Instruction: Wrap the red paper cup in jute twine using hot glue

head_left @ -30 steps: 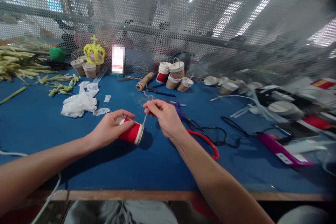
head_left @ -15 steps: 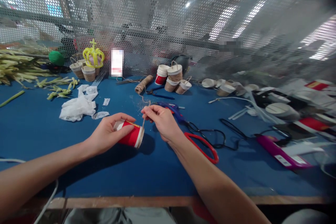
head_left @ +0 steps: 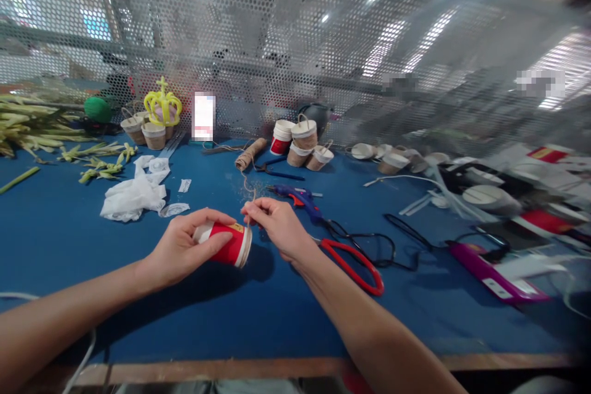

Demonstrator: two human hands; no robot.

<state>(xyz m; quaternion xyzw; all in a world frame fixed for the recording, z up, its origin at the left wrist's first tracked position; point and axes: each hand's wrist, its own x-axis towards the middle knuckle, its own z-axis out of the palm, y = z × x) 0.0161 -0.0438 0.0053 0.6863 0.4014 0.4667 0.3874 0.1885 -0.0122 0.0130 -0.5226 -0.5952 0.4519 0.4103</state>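
A red and white paper cup (head_left: 231, 247) lies on its side in my left hand (head_left: 184, 243), fingers over the top and thumb along its near side. Its right end has tan twine wound around the rim. My right hand (head_left: 272, 221) pinches the twine (head_left: 249, 218) just above that rim. From the pinch the twine runs back to a twine roll (head_left: 250, 154) lying on the blue table. Beyond my right hand rests a blue glue gun (head_left: 300, 199). Scissors with red handles (head_left: 353, 266) lie beside my right forearm, partly hidden by it.
Twine-wrapped cups (head_left: 303, 144) and pliers (head_left: 279, 170) stand or lie at the back. Crumpled white tissue (head_left: 133, 196), a yellow crown (head_left: 162, 104) and dried husks (head_left: 41, 120) are on the left. A purple power strip (head_left: 494, 274) and black cord (head_left: 369, 240) lie right.
My right hand has moved slightly left and down, closer to the cup's rim, still pinching the twine. The cup has lowered a little in my left hand. The view has shifted slightly.
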